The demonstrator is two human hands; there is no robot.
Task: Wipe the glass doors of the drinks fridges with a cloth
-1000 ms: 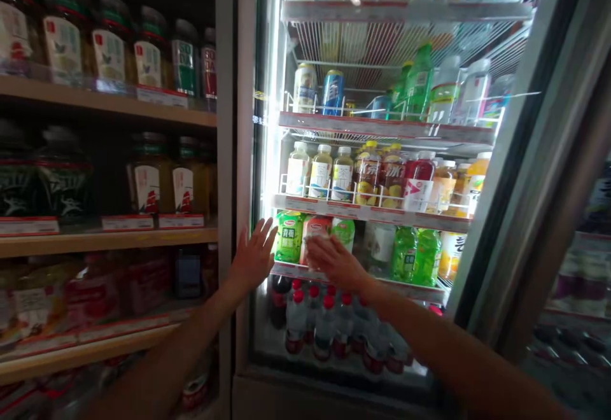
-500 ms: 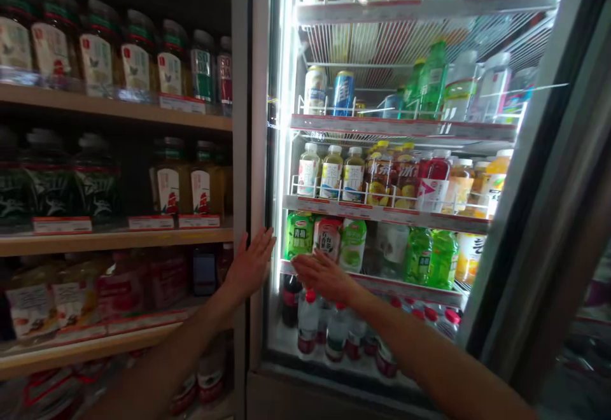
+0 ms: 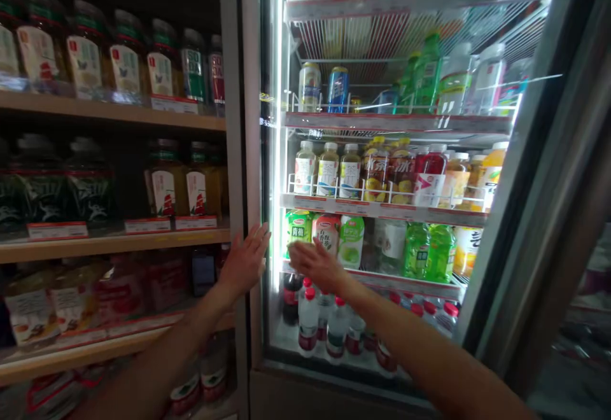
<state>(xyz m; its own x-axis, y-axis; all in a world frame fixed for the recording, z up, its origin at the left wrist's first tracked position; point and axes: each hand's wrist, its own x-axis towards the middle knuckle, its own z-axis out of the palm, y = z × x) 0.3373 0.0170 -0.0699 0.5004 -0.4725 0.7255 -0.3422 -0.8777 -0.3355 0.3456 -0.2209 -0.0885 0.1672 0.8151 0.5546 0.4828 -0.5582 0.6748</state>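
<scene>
My left hand [image 3: 244, 259] lies against the upright metal frame [image 3: 252, 153] of a lit glass-front drinks fridge, fingers extended and slightly apart. To its right, my right hand [image 3: 319, 267] is stretched flat in front of the lower fridge shelves, holding nothing. Whether its palm touches the glass, I cannot tell. Behind it stand a green bottle [image 3: 298, 226], a red-labelled bottle [image 3: 326, 232] and another green bottle [image 3: 351, 242]. Below are several clear bottles with red caps [image 3: 309, 318] and a dark bottle [image 3: 289, 299].
Wooden shelves [image 3: 114, 242] on the left hold rows of bottles above price tags. A phone-like dark rectangle [image 3: 203, 270] shows beside my left forearm. Higher fridge shelves [image 3: 396, 124] carry cans and bottles. A thick metal door edge [image 3: 539, 229] runs down the right.
The view has shifted slightly, so the shelves and fridge sit a little further left. My right hand has risen slightly; the left stays at the frame.
</scene>
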